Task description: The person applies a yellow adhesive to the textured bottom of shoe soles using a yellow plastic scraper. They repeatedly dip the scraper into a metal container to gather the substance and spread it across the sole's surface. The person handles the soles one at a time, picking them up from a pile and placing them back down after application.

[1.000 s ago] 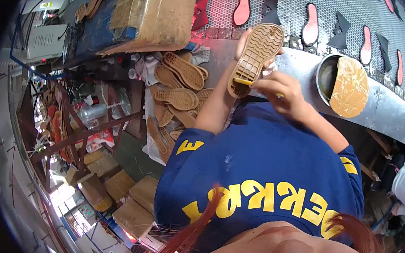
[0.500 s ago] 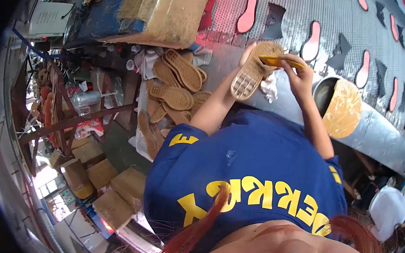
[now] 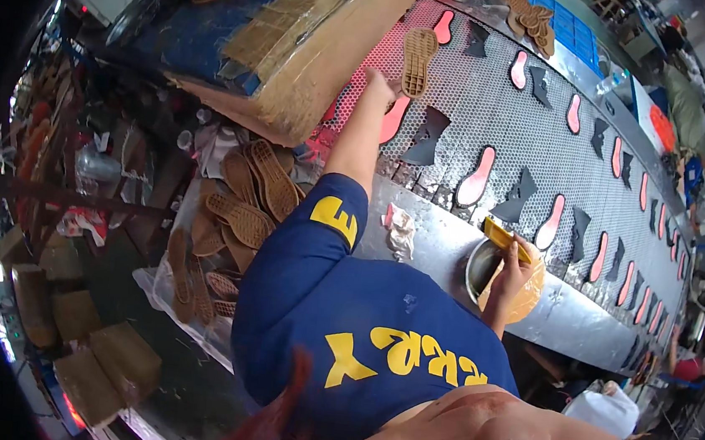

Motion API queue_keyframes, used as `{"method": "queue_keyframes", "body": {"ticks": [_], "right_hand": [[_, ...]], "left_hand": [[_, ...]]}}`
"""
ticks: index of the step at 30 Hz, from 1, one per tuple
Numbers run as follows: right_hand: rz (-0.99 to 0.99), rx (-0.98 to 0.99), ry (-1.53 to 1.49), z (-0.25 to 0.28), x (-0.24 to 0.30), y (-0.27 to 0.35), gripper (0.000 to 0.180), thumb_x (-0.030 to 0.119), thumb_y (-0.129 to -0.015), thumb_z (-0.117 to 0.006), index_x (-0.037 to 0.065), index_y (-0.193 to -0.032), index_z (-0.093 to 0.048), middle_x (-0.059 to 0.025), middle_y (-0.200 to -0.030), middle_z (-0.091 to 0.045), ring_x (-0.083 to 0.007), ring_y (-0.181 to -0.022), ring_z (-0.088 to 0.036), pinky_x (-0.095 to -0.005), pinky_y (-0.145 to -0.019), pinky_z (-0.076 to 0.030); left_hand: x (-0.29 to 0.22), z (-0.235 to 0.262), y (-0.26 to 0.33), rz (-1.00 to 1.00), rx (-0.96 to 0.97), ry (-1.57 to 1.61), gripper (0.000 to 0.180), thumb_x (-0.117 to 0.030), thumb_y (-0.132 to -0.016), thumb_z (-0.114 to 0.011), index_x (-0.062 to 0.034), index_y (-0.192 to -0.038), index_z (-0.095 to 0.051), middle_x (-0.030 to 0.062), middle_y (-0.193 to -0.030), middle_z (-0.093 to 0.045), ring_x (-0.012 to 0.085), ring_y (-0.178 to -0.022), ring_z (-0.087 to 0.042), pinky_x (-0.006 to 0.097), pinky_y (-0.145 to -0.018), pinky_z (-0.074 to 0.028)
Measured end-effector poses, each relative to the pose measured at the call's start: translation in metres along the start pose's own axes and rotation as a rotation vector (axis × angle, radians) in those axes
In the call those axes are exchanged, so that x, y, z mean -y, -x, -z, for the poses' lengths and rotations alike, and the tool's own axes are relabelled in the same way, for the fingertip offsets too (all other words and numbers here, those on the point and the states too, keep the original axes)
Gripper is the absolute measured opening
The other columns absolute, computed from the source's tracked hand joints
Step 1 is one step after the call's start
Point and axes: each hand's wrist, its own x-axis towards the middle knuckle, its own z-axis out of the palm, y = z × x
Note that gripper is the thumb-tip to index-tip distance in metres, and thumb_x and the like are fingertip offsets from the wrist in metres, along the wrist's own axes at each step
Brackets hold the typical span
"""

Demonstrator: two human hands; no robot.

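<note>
Sole (image 3: 419, 58) has been carried away from the body, out over the belt (image 3: 463, 104), by the left hand (image 3: 383, 87); yellow tool (image 3: 502, 236) has been taken off it and brought to the pot (image 3: 480, 266) by the right hand (image 3: 516, 272). Sole is tan, long, rounded at both ends; patterned face is turned up, open square cells at the end nearest the left hand, finer tread beyond. Left hand is set at that near end, fingers partly hidden; whether sole is gripped can't be told. Tool is gripped, tilted, in the right hand's closed fingers, by the pot's far rim. Pot is part covered by an orange-tan disc (image 3: 527, 298). Pink insole (image 3: 395, 121) is seen just beside the left hand, bodyward. White wad (image 3: 402, 231) is left between the hands, nearer the body. More soles (image 3: 239, 218) are piled left of the left forearm.
</note>
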Motion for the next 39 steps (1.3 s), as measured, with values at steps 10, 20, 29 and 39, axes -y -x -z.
{"method": "queue_keyframes", "body": {"ticks": [10,20,29,39], "right_hand": [[-0.252,0.061,0.048,0.019,-0.036,0.036,0.022,0.012,-0.092,-0.063,-0.003,-0.109,-0.065,-0.0082,-0.095,-0.065,-0.014,-0.079,-0.06,-0.0258,-0.067,-0.049],[-0.2,0.27,0.018,-0.005,-0.042,0.017,0.027,0.013,-0.092,-0.063,-0.003,-0.114,-0.063,-0.0087,-0.101,-0.066,-0.0142,-0.085,-0.062,-0.0253,-0.07,-0.049],[-0.01,-0.085,0.463,0.048,-0.048,0.032,0.022,0.017,-0.092,-0.063,0.003,-0.109,-0.066,-0.0058,-0.09,-0.066,-0.0108,-0.078,-0.059,-0.025,-0.066,-0.047],[0.348,-0.111,1.183,0.101,-0.099,0.062,0.013,0.012,-0.083,-0.067,0.011,-0.096,-0.07,-0.0119,-0.079,-0.061,-0.0291,-0.075,-0.06,-0.0413,-0.065,-0.048]], "left_hand": [[0.067,0.344,0.095,-1.327,-0.394,-1.814,0.058,-0.03,-0.081,-0.068,-0.0057,-0.13,-0.048,0.0226,-0.123,-0.051,0.0417,-0.125,-0.041,0.05,-0.107,-0.03],[0.02,0.382,0.141,-0.907,-0.86,-1.8,0.091,-0.05,-0.07,-0.074,0.0014,-0.137,-0.039,0.0268,-0.137,-0.042,0.0387,-0.133,-0.034,0.058,-0.109,-0.02],[0.027,0.32,0.175,-1.457,-0.413,-1.444,0.08,-0.014,-0.076,-0.073,0.0044,-0.14,-0.03,0.0309,-0.127,-0.046,0.0402,-0.115,-0.049,0.046,-0.096,-0.042],[0.054,0.244,0.214,-1.464,-0.037,-1.416,0.021,-0.017,-0.088,-0.068,0.0022,-0.097,-0.065,0.0115,-0.085,-0.06,0.0231,-0.075,-0.06,0.033,-0.065,-0.049]]}}
